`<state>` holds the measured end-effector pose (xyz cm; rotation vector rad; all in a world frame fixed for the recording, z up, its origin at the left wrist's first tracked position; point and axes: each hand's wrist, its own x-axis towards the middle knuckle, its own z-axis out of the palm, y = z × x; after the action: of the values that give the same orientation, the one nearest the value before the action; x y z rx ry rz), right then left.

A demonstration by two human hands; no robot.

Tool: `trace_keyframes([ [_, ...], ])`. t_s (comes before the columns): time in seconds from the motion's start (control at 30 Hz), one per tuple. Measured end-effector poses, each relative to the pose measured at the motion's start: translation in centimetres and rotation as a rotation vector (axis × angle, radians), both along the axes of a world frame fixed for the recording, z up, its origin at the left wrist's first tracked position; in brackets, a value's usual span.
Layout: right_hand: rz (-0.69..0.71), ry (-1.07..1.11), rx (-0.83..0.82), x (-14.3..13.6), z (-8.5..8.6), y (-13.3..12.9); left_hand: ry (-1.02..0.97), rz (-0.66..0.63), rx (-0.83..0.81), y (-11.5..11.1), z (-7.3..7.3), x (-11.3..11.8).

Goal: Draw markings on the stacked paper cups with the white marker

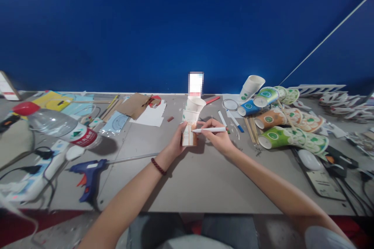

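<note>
Near the middle of the grey table point(175, 183), my left hand point(176, 139) is wrapped round the left side of a paper cup point(189, 138) with brown colouring on it. This cup is joined to other white paper cups point(191, 115) that extend behind it. My right hand point(217, 135) pinches a white marker point(214, 129), whose tip points left and meets or nearly meets the side of the brown-coloured cup. A beaded bracelet circles my left wrist.
At the left are a water bottle point(64, 124), a power strip point(41, 175) and a blue glue gun point(90, 173). Coloured stacked cups point(274, 137), wooden sticks point(251, 130) and a black phone point(318, 179) lie at the right. A lit screen point(195, 83) stands behind the cups.
</note>
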<state>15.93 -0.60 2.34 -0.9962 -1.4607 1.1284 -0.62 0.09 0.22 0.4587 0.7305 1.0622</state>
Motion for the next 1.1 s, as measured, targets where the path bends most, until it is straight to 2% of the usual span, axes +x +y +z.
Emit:
trace_keyframes([
  [0.2, -0.061, 0.035, -0.027, -0.24, 0.00, -0.01, 0.007, 0.008, -0.030, 0.02, 0.06, -0.04],
  [0.47, 0.014, -0.015, 0.011, 0.16, -0.13, 0.06, 0.021, -0.008, -0.008, -0.04, 0.16, 0.06],
  [0.77, -0.082, -0.018, -0.035, -0.14, -0.14, 0.00, 0.021, 0.011, -0.010, -0.11, 0.41, 0.06],
  [0.97, -0.006, -0.047, -0.003, 0.05, 0.14, -0.15, 0.016, -0.030, 0.053, -0.07, -0.07, 0.01],
  [1.1, -0.020, -0.058, 0.006, -0.02, 0.26, -0.19, 0.012, -0.035, 0.069, -0.02, -0.28, -0.03],
])
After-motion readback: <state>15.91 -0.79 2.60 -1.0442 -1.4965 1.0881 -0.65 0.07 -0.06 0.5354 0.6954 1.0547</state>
